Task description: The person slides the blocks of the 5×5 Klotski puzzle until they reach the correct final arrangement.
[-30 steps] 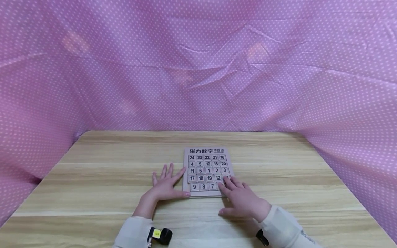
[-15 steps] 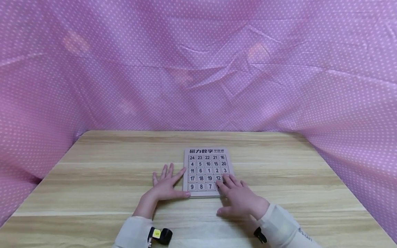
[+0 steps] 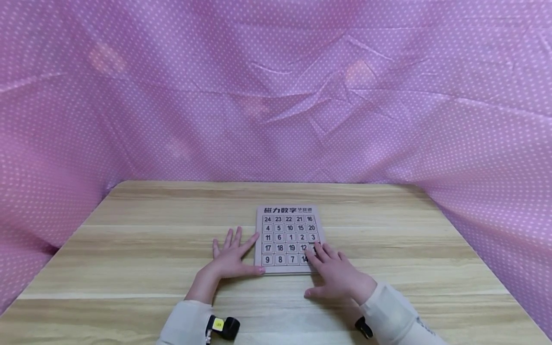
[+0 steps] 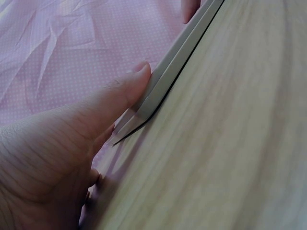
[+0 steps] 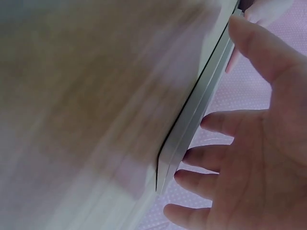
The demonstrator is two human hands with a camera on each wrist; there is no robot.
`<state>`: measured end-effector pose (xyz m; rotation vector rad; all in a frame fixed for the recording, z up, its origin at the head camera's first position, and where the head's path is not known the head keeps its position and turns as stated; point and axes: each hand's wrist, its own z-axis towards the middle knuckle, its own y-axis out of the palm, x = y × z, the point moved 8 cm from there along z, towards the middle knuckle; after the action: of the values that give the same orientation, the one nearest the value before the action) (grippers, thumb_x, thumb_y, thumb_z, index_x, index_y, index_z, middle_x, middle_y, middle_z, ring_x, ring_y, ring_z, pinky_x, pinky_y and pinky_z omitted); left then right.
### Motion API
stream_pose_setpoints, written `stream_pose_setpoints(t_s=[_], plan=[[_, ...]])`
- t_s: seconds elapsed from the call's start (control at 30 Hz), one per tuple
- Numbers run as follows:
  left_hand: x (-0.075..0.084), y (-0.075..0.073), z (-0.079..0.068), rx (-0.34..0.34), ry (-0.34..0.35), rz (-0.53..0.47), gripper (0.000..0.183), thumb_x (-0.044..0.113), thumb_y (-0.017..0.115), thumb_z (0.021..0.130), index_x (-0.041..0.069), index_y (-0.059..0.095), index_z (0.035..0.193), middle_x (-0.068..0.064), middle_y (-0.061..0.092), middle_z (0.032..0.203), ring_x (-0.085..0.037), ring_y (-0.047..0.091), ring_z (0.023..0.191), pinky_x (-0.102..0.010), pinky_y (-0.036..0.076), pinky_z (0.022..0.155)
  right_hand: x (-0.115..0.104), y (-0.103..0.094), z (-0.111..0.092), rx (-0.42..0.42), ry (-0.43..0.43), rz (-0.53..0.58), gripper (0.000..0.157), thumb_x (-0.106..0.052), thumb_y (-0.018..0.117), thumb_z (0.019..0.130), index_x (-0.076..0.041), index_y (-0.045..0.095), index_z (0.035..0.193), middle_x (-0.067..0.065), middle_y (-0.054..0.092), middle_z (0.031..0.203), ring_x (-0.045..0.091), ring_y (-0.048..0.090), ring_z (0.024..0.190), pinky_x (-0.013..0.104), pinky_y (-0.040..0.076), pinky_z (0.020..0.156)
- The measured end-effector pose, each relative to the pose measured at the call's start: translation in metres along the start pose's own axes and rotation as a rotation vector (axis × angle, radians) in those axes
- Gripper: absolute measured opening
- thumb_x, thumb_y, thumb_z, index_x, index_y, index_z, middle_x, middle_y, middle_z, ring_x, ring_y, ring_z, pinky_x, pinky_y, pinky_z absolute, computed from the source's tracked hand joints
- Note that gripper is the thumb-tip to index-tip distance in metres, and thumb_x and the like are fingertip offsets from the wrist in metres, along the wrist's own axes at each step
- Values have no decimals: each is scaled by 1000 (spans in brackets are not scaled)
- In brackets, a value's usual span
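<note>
A pale sliding number puzzle (image 3: 286, 270) lies flat on the table, with rows of numbered tiles below a printed heading. My left hand (image 3: 228, 262) is spread beside its left edge. The thumb (image 4: 139, 76) rests on the near-left corner, and the index fingertip touches the left side. Over the lower right tiles, my right hand (image 3: 338, 278) reaches with extended fingers and its thumb held apart, off the board. Its fingertips partly hide the 14 tile (image 3: 304, 259) and the tiles to the right. In the right wrist view the fingers (image 5: 206, 158) lie along the puzzle's edge.
The wood-grain table (image 3: 172, 206) extends on all sides of the puzzle. Pink dotted cloth (image 3: 276, 143) hangs behind it and along both sides. A black device with a yellow label (image 3: 222, 326) sits at the left wrist, beside the pale sleeve (image 3: 187, 322).
The bottom-row tiles have slid left against the frame, and the 14 now shows. My right hand moved slightly left, then back right. My left hand has stayed put.
</note>
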<state>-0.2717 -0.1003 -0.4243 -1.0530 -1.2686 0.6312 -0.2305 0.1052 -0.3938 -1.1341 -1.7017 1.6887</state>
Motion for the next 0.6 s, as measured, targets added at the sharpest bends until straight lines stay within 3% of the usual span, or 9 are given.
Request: stream_pose_setpoints(t_s=[0.6], plan=[[-1,0,0,-5,-2,-3,95,71,56,57,32,22,136,-19,0,140,-34,-10,126,-59,-15,89,-6,8,-12,-4,-28,-42,91,-60,56,69,-5,27,135,26,17,136,41,16,122,62,18,89]])
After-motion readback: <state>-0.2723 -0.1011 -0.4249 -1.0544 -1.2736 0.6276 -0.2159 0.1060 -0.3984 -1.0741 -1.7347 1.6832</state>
